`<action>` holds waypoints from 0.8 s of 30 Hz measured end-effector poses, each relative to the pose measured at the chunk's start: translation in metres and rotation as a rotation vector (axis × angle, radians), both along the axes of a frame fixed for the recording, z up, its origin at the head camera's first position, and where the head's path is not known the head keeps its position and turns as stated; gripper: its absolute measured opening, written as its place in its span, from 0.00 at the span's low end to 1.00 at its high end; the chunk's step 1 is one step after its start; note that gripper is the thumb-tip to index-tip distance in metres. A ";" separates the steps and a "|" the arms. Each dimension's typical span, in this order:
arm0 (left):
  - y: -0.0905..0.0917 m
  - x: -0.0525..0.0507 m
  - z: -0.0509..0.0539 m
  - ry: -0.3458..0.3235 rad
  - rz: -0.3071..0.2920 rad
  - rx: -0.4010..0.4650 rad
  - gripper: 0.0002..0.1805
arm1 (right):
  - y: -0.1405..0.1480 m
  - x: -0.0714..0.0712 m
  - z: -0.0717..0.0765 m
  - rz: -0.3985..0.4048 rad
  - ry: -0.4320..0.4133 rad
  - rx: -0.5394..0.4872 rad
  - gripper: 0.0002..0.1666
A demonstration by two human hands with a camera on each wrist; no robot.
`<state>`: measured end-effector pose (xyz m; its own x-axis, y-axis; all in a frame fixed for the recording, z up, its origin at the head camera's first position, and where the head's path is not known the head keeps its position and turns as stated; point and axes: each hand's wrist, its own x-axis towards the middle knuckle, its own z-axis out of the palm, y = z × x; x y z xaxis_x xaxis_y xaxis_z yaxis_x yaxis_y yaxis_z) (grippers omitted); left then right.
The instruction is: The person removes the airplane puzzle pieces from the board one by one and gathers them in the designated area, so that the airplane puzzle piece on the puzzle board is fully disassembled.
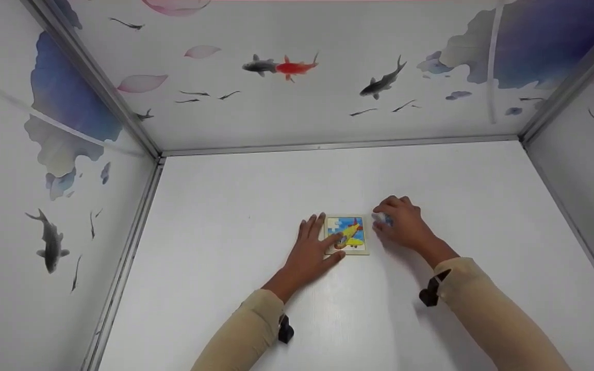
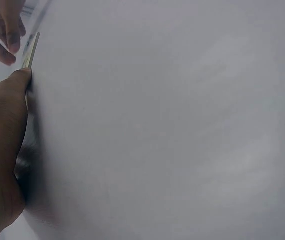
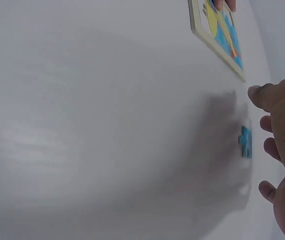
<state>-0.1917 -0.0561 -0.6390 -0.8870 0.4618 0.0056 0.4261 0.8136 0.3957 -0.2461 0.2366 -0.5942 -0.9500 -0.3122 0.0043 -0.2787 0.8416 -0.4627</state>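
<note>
A small square jigsaw puzzle (image 1: 366, 247) in a pale wooden frame lies on the white table, with a yellow aeroplane on blue. Bare, pale backing shows at its upper left. My left hand (image 1: 307, 257) rests against its left and near edges, fingers fairly straight, with the index finger over the picture. Right of the frame, my right hand (image 1: 402, 224) hovers with spread, slightly bent fingers. Beneath it a loose blue puzzle piece (image 3: 246, 141) lies on the table, apart from the fingers in the right wrist view. The left wrist view shows the frame's edge (image 2: 31, 52) beyond the thumb.
White panels printed with fish and leaves enclose the table at the left, back (image 1: 328, 113) and right. Metal rails (image 1: 317, 148) run along the table's edges. A black device (image 1: 429, 293) sits at each sleeve cuff.
</note>
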 end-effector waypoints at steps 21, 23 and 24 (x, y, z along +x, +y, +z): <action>0.000 0.000 -0.004 0.019 -0.007 -0.048 0.36 | -0.066 0.002 0.002 0.109 -0.035 0.007 0.19; 0.000 -0.001 -0.003 0.025 -0.006 -0.047 0.35 | -0.069 0.001 0.003 0.105 -0.037 0.020 0.19; 0.000 -0.002 -0.003 0.029 -0.005 -0.049 0.35 | -0.070 0.000 0.005 0.098 -0.042 0.031 0.19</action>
<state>-0.1933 -0.0565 -0.6418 -0.8844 0.4666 0.0081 0.4408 0.8295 0.3429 -0.2459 0.1665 -0.5897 -0.9141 -0.4028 -0.0463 -0.3410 0.8256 -0.4495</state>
